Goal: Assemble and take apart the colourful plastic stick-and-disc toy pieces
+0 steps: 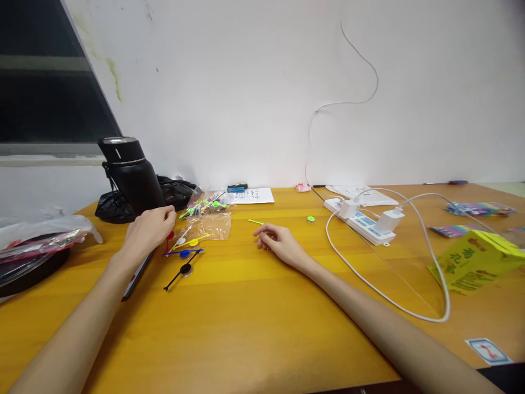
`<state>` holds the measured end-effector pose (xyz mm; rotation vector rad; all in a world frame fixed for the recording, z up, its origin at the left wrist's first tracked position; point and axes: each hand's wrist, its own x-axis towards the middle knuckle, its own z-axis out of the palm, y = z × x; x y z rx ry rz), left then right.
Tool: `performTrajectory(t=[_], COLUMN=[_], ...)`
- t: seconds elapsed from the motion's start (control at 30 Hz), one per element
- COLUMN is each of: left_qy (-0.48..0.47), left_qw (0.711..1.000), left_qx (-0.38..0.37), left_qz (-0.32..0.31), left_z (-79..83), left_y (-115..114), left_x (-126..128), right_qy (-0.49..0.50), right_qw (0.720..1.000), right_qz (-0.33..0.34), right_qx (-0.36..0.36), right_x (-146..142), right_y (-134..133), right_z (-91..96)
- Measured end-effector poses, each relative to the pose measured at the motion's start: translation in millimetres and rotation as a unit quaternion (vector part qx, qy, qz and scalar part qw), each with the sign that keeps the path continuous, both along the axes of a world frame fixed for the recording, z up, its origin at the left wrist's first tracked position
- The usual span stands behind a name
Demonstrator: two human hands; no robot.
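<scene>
My left hand is over the table at the left, fingers curled down and closed; its fingertips face away, so what they hold, if anything, is hidden. Just below them is a red plastic spinner piece, partly covered by the hand. Beside it lie white, yellow, blue and black arrow spinners. My right hand rests near the middle with fingers loosely curled in, and nothing shows in them. A light green arrow lies just beyond its fingertips. Farther right is a small green round piece.
Clear plastic bags with more spinners lie behind the row. A black bottle and a phone-like dark slab are at the left. On the right are a power strip, a looping white cable and a yellow bag.
</scene>
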<state>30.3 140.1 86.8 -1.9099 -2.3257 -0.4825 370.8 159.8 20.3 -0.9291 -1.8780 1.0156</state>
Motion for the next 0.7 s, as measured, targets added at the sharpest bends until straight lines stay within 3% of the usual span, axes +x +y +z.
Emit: performTrajectory(t=[0.17,0.4,0.7], left_qy=[0.008,-0.067,0.009], left_qw=[0.998,0.991,0.965], left_qx=[-0.014,-0.032,-0.179], left_qz=[-0.063,-0.113,-0.189], left_z=[-7.2,-8.0,-5.3], left_y=[5.3,3.2,-3.1], left_x=[6.1,6.8,4.9], right_qy=[-0.001,-0.004,-0.007], right_qw=[1.000,1.000,1.000], right_qz=[0.002,0.007,0.005], right_qx=[-0.002,-0.002,-0.006], right_x=[-0.2,-0.5,0.2], right_y=[-0.5,-0.8,1.4], right_z=[0.2,0.5,-2.4])
